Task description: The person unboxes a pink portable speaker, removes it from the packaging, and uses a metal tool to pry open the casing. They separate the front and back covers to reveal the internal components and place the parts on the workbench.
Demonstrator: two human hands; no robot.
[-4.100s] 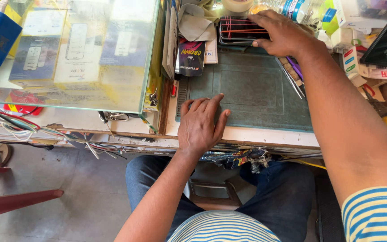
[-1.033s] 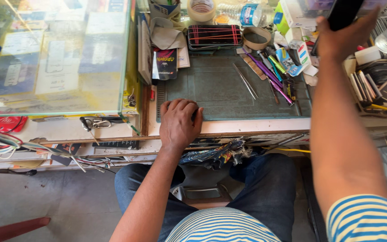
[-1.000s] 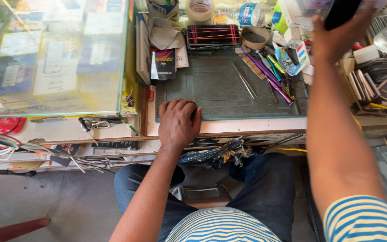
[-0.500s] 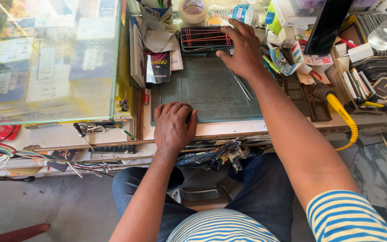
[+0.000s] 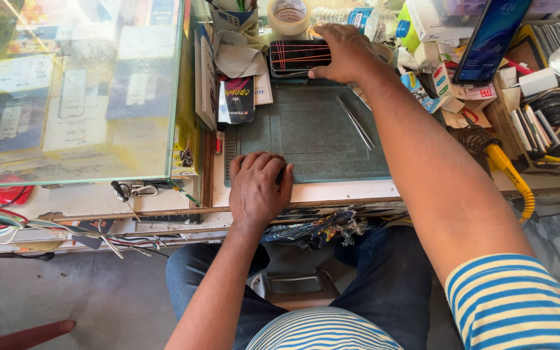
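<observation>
The left hand (image 5: 258,189) lies flat, fingers together, on the near edge of the green mat (image 5: 312,133). The right hand (image 5: 345,52) grips the dark phone bound with red bands (image 5: 296,57) at the mat's far edge. Tweezers (image 5: 356,122) lie just right; a tape roll (image 5: 289,14) stands beyond.

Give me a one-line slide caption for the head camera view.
Left hand flat on green mat, right hand at banded black case.

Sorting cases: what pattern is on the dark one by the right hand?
Red lines across the black case, seen in the head view.

Tweezers (image 5: 356,122) on mat (image 5: 306,139); tape roll (image 5: 288,15) probably behind.
</observation>
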